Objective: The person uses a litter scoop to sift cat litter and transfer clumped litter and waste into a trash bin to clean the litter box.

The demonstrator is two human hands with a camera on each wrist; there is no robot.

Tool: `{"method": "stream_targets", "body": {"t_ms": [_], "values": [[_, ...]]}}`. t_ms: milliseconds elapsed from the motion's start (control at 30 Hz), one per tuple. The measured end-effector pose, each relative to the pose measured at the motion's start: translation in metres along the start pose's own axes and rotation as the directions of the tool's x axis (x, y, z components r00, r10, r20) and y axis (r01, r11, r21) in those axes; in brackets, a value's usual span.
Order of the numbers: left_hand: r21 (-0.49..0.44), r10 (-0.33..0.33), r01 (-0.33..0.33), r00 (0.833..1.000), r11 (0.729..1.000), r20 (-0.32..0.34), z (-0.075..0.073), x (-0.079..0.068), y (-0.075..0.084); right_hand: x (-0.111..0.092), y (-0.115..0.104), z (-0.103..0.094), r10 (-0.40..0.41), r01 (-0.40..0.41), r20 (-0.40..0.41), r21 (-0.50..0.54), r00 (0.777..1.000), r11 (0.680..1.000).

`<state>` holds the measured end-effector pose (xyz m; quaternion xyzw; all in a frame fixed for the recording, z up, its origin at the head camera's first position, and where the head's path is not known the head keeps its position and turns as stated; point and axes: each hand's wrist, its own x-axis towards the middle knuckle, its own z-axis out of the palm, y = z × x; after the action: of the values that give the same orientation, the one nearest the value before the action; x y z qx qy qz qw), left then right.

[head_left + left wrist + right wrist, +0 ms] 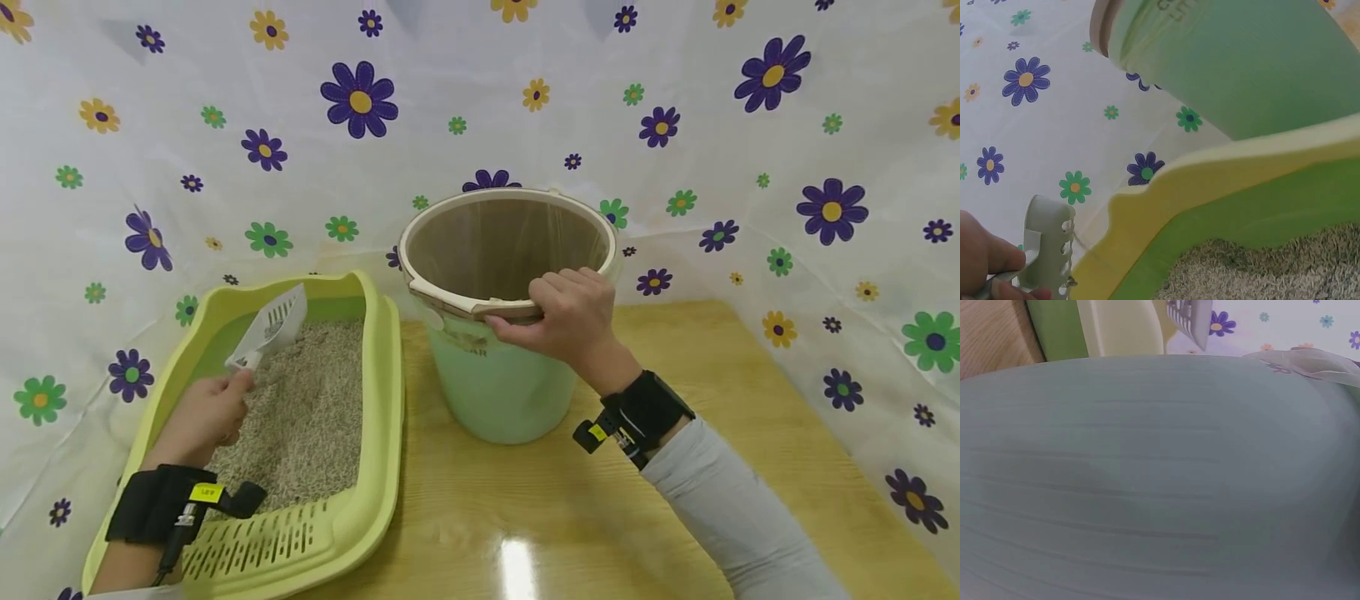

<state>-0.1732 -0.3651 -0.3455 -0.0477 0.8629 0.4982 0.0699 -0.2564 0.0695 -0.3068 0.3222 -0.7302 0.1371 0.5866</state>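
My left hand (pixel 206 417) grips the handle of a white slotted litter scoop (pixel 276 321), held tilted up above the yellow-green litter box (pixel 386 417). Grey-brown pellet litter (pixel 315 417) fills the box. A few bits cling to the edge of the scoop (pixel 1050 247) in the left wrist view. To the right stands a pale green bin (pixel 502 396), its mouth lined with a clear bag (pixel 502 242) under a cream ring (pixel 431 292). Over the near right rim my right hand (pixel 566 321) curls its fingers, thumb outside. The bin's ridged side (pixel 1116 462) fills most of the right wrist view, hiding that hand.
Both containers stand on a wooden tabletop (pixel 465 517). Behind and at the sides hangs a white flower-print sheet (pixel 450 83), close to the bin and the box's left edge. The box has a slotted front ledge (pixel 255 542).
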Motion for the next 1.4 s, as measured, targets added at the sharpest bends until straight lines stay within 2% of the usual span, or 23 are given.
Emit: {"method": "stream_targets", "body": {"t_ms": [133,200,267,333,400,433,533,567,633,700,733,767,800,833,867,967,1133,1167,1233,1300,1367,1400], "values": [[0.073,0.011,-0.008,0.999,0.997,-0.040,0.002,-0.005,0.010,-0.002,-0.001,-0.002,-0.008,0.008,-0.019,-0.006,1.000,1.000],[0.115,0.034,-0.026,0.997,0.993,-0.068,0.002,-0.006,0.022,-0.001,-0.001,-0.002,-0.008,0.007,-0.025,-0.011,1.000,1.000],[0.191,0.069,-0.049,0.993,0.980,-0.098,0.002,-0.007,0.041,-0.001,0.000,-0.002,-0.008,0.008,-0.024,-0.016,1.000,1.000],[0.297,0.121,-0.083,0.986,0.951,-0.114,0.001,-0.007,0.067,0.000,0.001,-0.003,-0.008,0.007,-0.023,-0.018,1.000,1.000],[0.417,0.202,-0.130,0.970,0.900,-0.133,0.002,-0.007,0.099,0.001,0.002,-0.003,-0.004,0.003,-0.025,-0.017,1.000,1.000],[0.474,0.250,-0.153,0.957,0.867,-0.147,0.005,-0.006,0.116,0.001,0.002,-0.003,-0.001,0.000,-0.024,-0.017,1.000,1.000],[0.625,0.401,-0.205,0.897,0.753,-0.189,0.026,-0.005,0.166,0.000,0.002,-0.004,0.006,-0.006,-0.021,-0.010,1.000,1.000],[0.683,0.452,-0.207,0.869,0.701,-0.201,0.036,-0.005,0.180,0.000,0.002,-0.003,0.006,-0.006,-0.020,-0.009,1.000,1.000],[0.785,0.568,-0.210,0.796,0.583,-0.209,0.061,-0.003,0.202,-0.001,0.000,-0.003,0.006,-0.006,-0.018,-0.007,1.000,1.000],[0.862,0.667,-0.202,0.720,0.465,-0.191,0.086,0.000,0.214,-0.002,-0.002,-0.002,0.003,-0.003,-0.021,-0.004,1.000,1.000],[0.889,0.708,-0.195,0.683,0.414,-0.180,0.097,0.002,0.217,-0.002,-0.004,-0.001,0.002,-0.002,-0.024,-0.003,1.000,1.000],[0.910,0.741,-0.185,0.650,0.372,-0.171,0.106,0.004,0.218,-0.001,-0.005,-0.001,0.001,-0.001,-0.024,-0.001,1.000,1.000],[0.918,0.767,-0.188,0.621,0.348,-0.163,0.113,0.006,0.218,-0.001,-0.006,0.000,0.000,0.000,-0.024,-0.001,1.000,1.000],[0.921,0.777,-0.193,0.609,0.339,-0.158,0.118,0.007,0.217,0.000,-0.007,0.000,-0.003,0.003,-0.022,-0.003,1.000,1.000],[0.923,0.777,-0.192,0.610,0.333,-0.154,0.121,0.008,0.216,0.001,-0.008,0.000,-0.005,0.005,-0.022,-0.001,1.000,1.000],[0.926,0.762,-0.178,0.630,0.332,-0.152,0.122,0.009,0.213,0.004,-0.009,0.000,-0.014,0.014,-0.016,-0.007,1.000,1.000],[0.925,0.745,-0.146,0.642,0.351,-0.181,0.110,0.009,0.206,0.006,-0.007,-0.001,-0.014,0.014,-0.018,-0.019,1.000,1.000],[0.920,0.735,-0.141,0.650,0.366,-0.193,0.105,0.008,0.203,0.006,-0.007,-0.001,-0.013,0.013,-0.019,-0.020,1.000,1.000],[0.901,0.705,-0.129,0.671,0.414,-0.228,0.094,0.004,0.197,0.006,-0.006,-0.001,-0.012,0.011,-0.022,-0.018,1.000,1.000],[0.867,0.646,-0.116,0.716,0.484,-0.264,0.080,-0.003,0.187,0.005,-0.005,-0.001,-0.015,0.015,-0.019,-0.018,1.000,1.000],[0.821,0.563,-0.079,0.764,0.566,-0.315,0.064,-0.013,0.174,0.004,-0.003,-0.001,-0.017,0.016,-0.015,-0.016,1.000,1.000],[0.798,0.531,-0.055,0.773,0.600,-0.346,0.056,-0.017,0.165,0.002,-0.003,-0.001,-0.017,0.016,-0.013,-0.016,1.000,1.000]]}}
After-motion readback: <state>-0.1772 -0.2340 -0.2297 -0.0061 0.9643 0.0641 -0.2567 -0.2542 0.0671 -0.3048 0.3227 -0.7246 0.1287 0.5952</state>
